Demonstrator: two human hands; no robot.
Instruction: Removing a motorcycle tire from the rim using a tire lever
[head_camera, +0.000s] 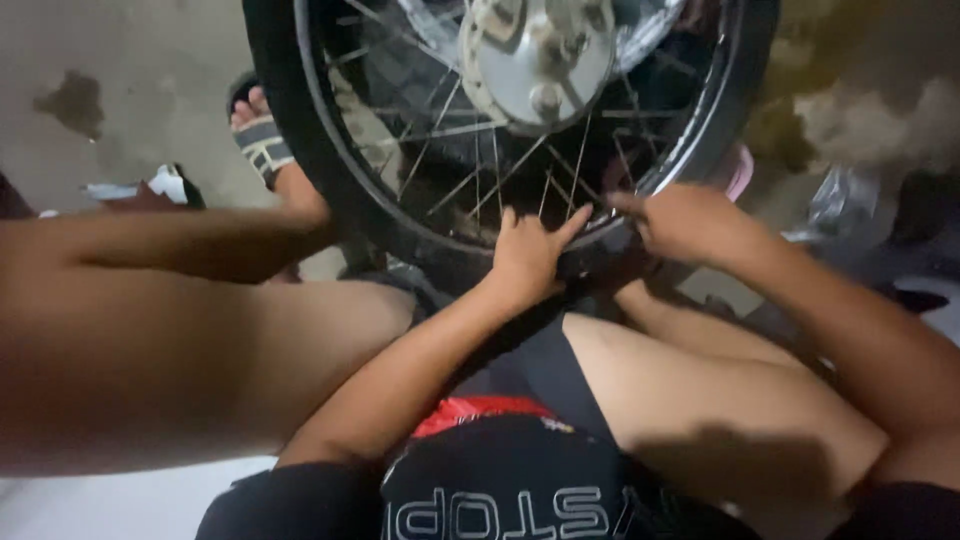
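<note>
A spoked wheel with a black tyre (300, 150) and a shiny metal hub (535, 60) stands upright in front of me, between my bare knees. My left hand (527, 255) rests on the lower part of the tyre and rim, fingers spread and reaching up among the spokes (470, 180). My right hand (680, 220) presses on the rim just to the right, its fingers pointing left along the tyre edge. Neither hand holds a tool. The tyre's lowest part is hidden behind my hands.
My left foot in a striped sandal (262, 140) sits on the concrete floor (120, 60) behind the wheel. A white scrap (165, 183) lies on the left. Crumpled plastic (840, 200) and a pink object (740, 170) lie at the right.
</note>
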